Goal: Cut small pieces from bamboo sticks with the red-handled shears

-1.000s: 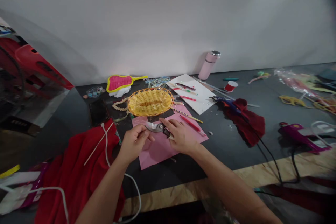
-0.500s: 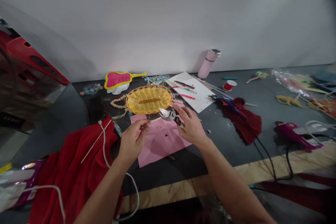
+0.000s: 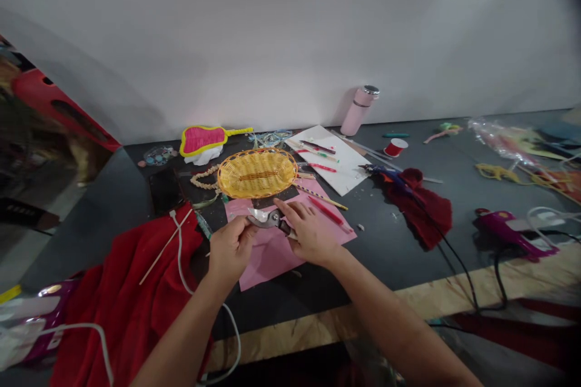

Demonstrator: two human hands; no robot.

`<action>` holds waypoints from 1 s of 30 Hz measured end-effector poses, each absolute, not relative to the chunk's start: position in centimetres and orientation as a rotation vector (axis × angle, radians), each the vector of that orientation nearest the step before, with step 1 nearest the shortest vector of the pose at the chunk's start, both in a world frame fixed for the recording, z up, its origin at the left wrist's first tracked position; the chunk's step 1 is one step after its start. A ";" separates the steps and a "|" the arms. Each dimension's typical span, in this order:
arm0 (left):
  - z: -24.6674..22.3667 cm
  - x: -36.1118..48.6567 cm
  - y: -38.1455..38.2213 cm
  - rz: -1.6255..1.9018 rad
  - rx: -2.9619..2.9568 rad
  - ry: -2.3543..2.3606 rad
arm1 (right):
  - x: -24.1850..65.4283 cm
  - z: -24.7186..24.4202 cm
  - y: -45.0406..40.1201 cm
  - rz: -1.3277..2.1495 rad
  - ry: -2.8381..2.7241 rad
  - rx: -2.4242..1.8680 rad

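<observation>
Two bare hands: close together over the pink sheet point(image 3: 267, 263), by the middle of the near edge of the dark worktop point(image 3: 390, 248).
Right hand point(image 3: 313, 236): fingers wrapped round the handles of the pruning shears point(image 3: 274, 219), forefinger stretched forward beside the pivot.
Left hand point(image 3: 232, 248): thumb and fingertips drawn narrow at the tip of the blade — whatever may be pinched there is hidden, so I cannot tell.
Blade: pointing at the left fingertips, above the pink sheet; how far the cutting edges stand apart is hard to tell.
Basket: a yellow woven basket point(image 3: 257, 175), oval, just beyond the far edge of the pink sheet.
Pen: a red pen point(image 3: 325, 210), lying toward the right-hand edge of the pink sheet.
White sheet point(image 3: 347, 172): between the basket and the far edge of the worktop, several pens on it.
Flask: a pink flask point(image 3: 360, 110) at the far edge, beside the white partition point(image 3: 290, 48).
Spool: red spool point(image 3: 394, 147), right of the flask and nearer.
Red cloth point(image 3: 131, 290): heaped over the near left corner — a thin stick point(image 3: 166, 247) and a white cable point(image 3: 179, 254) lie across it.
Phone: a dark phone point(image 3: 164, 191), just beyond the red cloth.
</observation>
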State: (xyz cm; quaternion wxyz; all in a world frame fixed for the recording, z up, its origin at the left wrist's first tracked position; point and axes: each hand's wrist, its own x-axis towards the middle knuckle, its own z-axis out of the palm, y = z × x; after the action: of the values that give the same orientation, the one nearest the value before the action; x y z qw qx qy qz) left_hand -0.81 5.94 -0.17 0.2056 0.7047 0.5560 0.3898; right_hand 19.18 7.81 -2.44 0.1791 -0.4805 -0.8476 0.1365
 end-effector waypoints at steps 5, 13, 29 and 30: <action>0.1 -1.2 6.1 1.032 1.931 1.414 | 19.4 -2.4 7.9 0.387 -2.413 -1.344; 0.3 -1.6 6.5 0.981 1.896 1.374 | 19.0 -3.0 8.0 0.428 -2.362 -1.279; 0.1 -1.5 6.3 1.134 1.780 1.381 | 18.8 -3.1 7.8 0.477 -2.255 -1.331; 0.2 -1.5 6.3 1.129 1.767 1.361 | 18.8 -3.2 7.9 0.466 -2.272 -1.328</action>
State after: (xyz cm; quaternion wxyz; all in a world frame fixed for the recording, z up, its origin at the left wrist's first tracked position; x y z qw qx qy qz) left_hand -1.47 6.33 0.24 0.3151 0.6708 0.5167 0.4286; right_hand 18.82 7.86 -3.19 0.2324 -0.4832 -0.8269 0.1695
